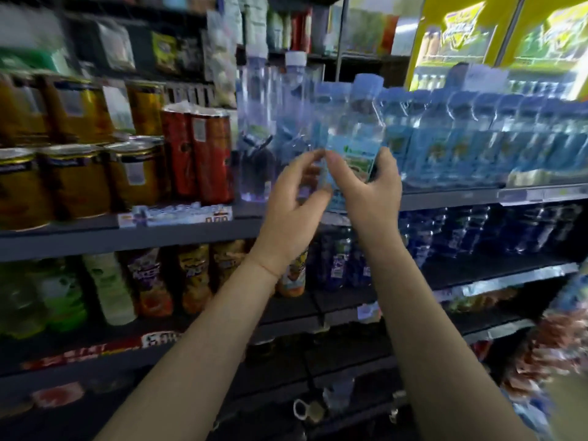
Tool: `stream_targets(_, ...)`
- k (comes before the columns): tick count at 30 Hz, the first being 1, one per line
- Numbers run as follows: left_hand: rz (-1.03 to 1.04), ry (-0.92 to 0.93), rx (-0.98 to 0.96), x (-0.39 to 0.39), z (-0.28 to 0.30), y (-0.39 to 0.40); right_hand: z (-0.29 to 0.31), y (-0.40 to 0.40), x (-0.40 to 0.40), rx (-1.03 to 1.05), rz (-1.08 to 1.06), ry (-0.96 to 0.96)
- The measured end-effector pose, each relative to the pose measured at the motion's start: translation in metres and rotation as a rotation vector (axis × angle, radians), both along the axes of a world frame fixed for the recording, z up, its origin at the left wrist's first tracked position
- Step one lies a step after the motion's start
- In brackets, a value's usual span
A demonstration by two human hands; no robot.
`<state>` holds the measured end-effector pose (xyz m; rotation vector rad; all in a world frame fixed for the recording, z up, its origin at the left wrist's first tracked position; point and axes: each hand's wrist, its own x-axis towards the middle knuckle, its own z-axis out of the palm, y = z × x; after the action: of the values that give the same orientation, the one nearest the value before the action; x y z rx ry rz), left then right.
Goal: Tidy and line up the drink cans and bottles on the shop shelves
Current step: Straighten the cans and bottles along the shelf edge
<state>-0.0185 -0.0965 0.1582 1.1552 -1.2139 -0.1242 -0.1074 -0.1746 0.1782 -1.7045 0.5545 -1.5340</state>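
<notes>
A clear water bottle (356, 135) with a light blue cap and a blue-green label is held up in front of the upper shelf (191, 230). My right hand (369, 189) grips its lower part from the right, thumb across the label. My left hand (296, 198) pinches the bottle's lower left side between thumb and fingers. Behind it a row of the same water bottles (477, 135) runs to the right along the shelf. Taller clear bottles (264, 122) stand just to the left. The frame is blurred by motion.
Yellow tins (73, 179) and red tube cans (203, 157) fill the shelf's left part. The shelf below carries juice bottles (152, 281) and dark blue bottles (461, 230). A yellow-framed cooler (477, 46) stands at the back right. Snack packets (553, 351) hang at the lower right.
</notes>
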Motion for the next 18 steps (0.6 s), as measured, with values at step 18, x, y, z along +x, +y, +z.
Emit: stream_targets(18, 0.184, 0.117, 0.283, -0.075, 0.033, -0.155, -0.021, -0.172, -0.044, -0.534, -0.484, 0.433)
